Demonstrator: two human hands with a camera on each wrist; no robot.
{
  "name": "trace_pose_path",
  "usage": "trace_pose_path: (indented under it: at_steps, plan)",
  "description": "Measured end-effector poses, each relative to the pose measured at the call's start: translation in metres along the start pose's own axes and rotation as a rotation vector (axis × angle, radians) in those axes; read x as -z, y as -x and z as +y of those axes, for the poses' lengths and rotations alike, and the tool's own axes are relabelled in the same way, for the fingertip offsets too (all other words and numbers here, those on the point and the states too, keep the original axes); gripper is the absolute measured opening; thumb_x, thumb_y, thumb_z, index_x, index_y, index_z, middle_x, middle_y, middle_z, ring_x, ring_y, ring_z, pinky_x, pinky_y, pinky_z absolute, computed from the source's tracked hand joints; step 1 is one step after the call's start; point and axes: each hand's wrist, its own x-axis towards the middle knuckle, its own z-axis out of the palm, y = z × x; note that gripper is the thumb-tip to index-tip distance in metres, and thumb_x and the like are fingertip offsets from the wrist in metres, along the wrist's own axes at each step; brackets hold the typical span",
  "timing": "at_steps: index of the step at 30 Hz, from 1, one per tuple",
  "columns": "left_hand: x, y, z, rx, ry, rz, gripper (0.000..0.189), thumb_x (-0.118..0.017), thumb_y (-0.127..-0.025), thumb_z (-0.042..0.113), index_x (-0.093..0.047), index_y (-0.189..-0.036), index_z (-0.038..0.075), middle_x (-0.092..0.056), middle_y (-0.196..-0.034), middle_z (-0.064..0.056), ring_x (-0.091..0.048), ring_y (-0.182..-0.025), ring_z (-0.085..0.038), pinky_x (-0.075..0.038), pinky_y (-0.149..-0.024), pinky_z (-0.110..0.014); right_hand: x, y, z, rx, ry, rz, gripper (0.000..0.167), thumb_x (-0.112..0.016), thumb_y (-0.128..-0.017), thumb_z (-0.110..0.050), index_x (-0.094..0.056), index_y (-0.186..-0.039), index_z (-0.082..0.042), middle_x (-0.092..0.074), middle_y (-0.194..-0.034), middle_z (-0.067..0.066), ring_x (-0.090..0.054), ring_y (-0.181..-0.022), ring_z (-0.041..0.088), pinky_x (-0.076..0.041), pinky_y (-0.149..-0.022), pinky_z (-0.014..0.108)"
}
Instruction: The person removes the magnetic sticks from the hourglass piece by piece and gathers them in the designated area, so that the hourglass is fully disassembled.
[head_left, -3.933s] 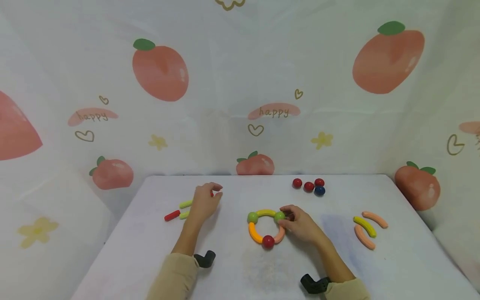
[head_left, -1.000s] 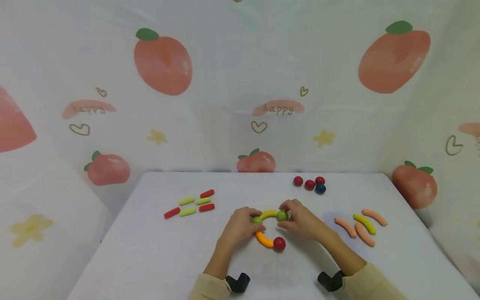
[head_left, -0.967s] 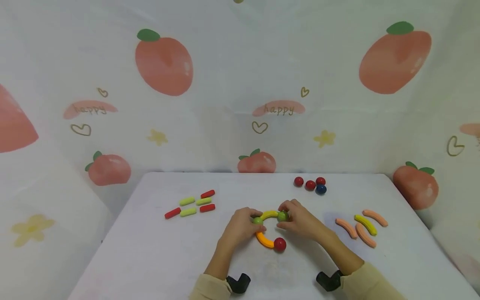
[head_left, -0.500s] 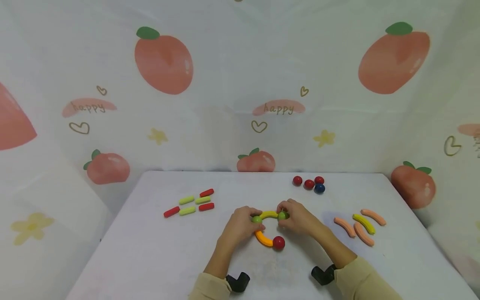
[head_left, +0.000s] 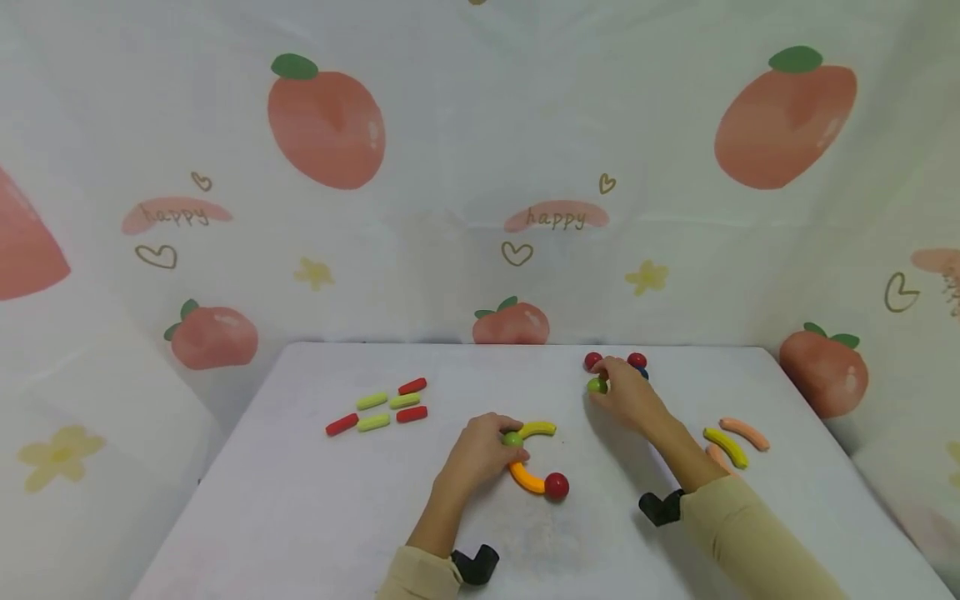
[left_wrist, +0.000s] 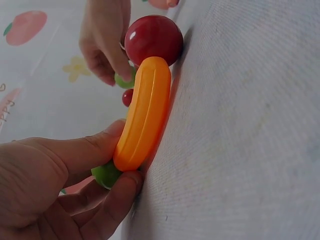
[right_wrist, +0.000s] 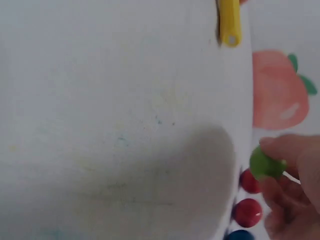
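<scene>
My left hand (head_left: 482,450) pinches a green ball (head_left: 513,439) at the middle of the table. From that ball a yellow curved stick (head_left: 540,428) runs right at the back. An orange curved stick (left_wrist: 144,115) runs forward to a red ball (left_wrist: 154,40) at its far end. Together they form an arc with its right side uncovered. The thumb of my left hand also touches the orange stick in the left wrist view. Further back, my right hand (head_left: 628,396) holds another green ball (right_wrist: 265,164) between thumb and fingers, in front of the small balls.
Red balls (head_left: 637,360) and a dark blue ball (head_left: 642,373) sit at the table's back, partly behind my right hand. Several red and light green short sticks (head_left: 373,422) lie at left. Peach curved sticks (head_left: 745,434) and a yellow one (head_left: 726,447) lie at right, partly covered by my arm.
My right hand has taken the second green ball off the yellow stick's end and moved back and right with it. Earlier, a peach stick left the ring for the right group. My left hand stays put.
</scene>
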Motion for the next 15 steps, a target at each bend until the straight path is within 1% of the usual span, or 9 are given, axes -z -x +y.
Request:
trace_pose_path:
  at_steps: [2,4,8,12,15]
  plan:
    - [0.001,0.000,0.000,0.005,-0.001,0.005,0.043,-0.084,-0.085,0.030,-0.073,-0.126,0.023,-0.068,-0.124,-0.003,-0.058,-0.105,-0.018,-0.058,-0.099,-0.042,-0.002,-0.006,0.004,-0.021,0.017,0.050,0.035,-0.077,-0.089,-0.011,-0.063,-0.119,0.001,-0.067,-0.111,0.017,-0.061,-0.096,0.028,-0.057,-0.097,0.049]
    - [0.001,0.000,0.000,0.008,0.001,0.009,0.043,-0.084,-0.084,0.030,-0.073,-0.125,0.023,-0.069,-0.124,-0.003,-0.059,-0.106,-0.018,-0.058,-0.100,-0.042,-0.006,-0.010,0.007,-0.041,0.048,0.076,0.032,-0.077,-0.090,-0.014,-0.064,-0.116,0.000,-0.069,-0.110,0.016,-0.062,-0.095,0.027,-0.058,-0.096,0.049]
    - [0.001,0.001,0.000,-0.009,0.012,0.008,0.042,-0.084,-0.084,0.029,-0.073,-0.125,0.022,-0.069,-0.123,-0.003,-0.059,-0.106,-0.019,-0.058,-0.100,-0.042,-0.014,-0.014,0.011,-0.069,0.105,0.088,0.035,-0.079,-0.089,-0.020,-0.065,-0.117,-0.003,-0.069,-0.112,0.016,-0.063,-0.095,0.027,-0.059,-0.092,0.050]
    - [0.000,0.000,0.000,-0.018,0.012,0.010,0.043,-0.085,-0.084,0.030,-0.073,-0.123,0.019,-0.069,-0.121,-0.003,-0.059,-0.106,-0.019,-0.058,-0.100,-0.044,-0.018,-0.012,0.013,-0.105,0.119,0.100,0.041,-0.079,-0.089,-0.023,-0.064,-0.122,-0.006,-0.065,-0.119,0.020,-0.063,-0.095,0.030,-0.059,-0.090,0.053]
    - [0.000,-0.001,-0.001,-0.012,0.010,0.016,0.043,-0.085,-0.083,0.031,-0.072,-0.120,0.017,-0.069,-0.117,-0.003,-0.058,-0.102,-0.019,-0.059,-0.097,-0.043,-0.019,-0.007,0.010,-0.096,0.130,0.118,0.045,-0.079,-0.089,-0.024,-0.062,-0.127,-0.007,-0.060,-0.122,0.021,-0.062,-0.092,0.030,-0.061,-0.086,0.052]
